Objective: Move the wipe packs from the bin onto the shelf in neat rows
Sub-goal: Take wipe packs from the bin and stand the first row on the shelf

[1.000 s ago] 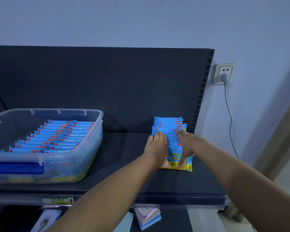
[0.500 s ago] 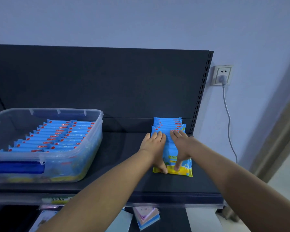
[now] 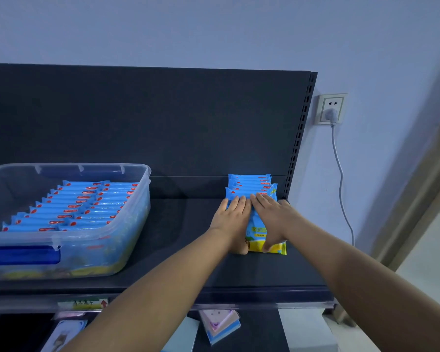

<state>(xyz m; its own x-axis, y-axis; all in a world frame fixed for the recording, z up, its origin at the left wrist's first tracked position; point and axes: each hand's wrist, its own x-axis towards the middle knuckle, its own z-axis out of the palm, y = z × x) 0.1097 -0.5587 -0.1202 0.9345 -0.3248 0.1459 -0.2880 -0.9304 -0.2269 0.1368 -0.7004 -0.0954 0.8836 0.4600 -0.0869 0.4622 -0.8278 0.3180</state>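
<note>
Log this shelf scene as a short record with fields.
shelf: dark board with a dark back panel
bin: clear plastic, at the shelf's left, two rows of blue packs inside
row: blue packs standing at the shelf's right end, by the slotted upright
left hand: flat on the row
right hand: flat on the row, thumb down the front pack
socket: on the wall, grey plug in

Clear glossy plastic bin (image 3: 135,224), shiny blue film wipe packs (image 3: 249,185), matt dark shelf (image 3: 188,250), smooth painted wall (image 3: 214,29)
</note>
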